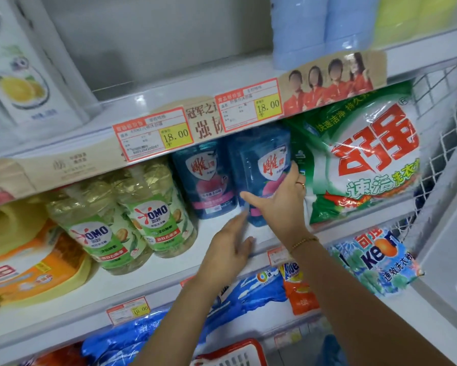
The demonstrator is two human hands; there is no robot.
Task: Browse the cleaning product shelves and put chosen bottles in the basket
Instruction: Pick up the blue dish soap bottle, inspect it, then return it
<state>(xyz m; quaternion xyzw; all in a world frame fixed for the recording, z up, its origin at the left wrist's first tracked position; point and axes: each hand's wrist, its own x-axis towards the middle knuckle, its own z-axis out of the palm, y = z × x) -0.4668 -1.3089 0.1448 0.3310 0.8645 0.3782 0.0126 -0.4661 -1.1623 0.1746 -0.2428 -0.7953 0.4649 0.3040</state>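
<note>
I stand before white shop shelving [169,273] that fills the view, with a wire mesh panel [438,107] closing its end far to the right of my grip. Just right of my grip a big green-and-white detergent bag [367,159] leans on the same shelf board. Far off to the left sits a yellow jug [24,260]. Nearer on that side are two pale OMO bottles [100,228], side by side. Right beside the bottle I hold stands a second blue bottle [209,180]. Above my grip, two red-framed price tags [153,138] reading 18.00 hang on the upper shelf edge, and pale blue rolls [314,27] stand on that shelf. Below my grip, blue bags [248,291] and a Keon bag [375,260] lie on the lower shelf. The red basket [230,352] shows at the bottom edge, well under my arms. My right arm reaches up from the lower right, and my right hand [280,202] grips the blue bottle [261,165], thumb across its front and fingers round its right side. I cannot tell whether its base sits on the board. My left hand [230,247] is open below and left of the grip, its forefinger stretched toward the bottle's base. A bracelet [302,243] circles my right wrist and a ring [300,184] sits on one finger.
</note>
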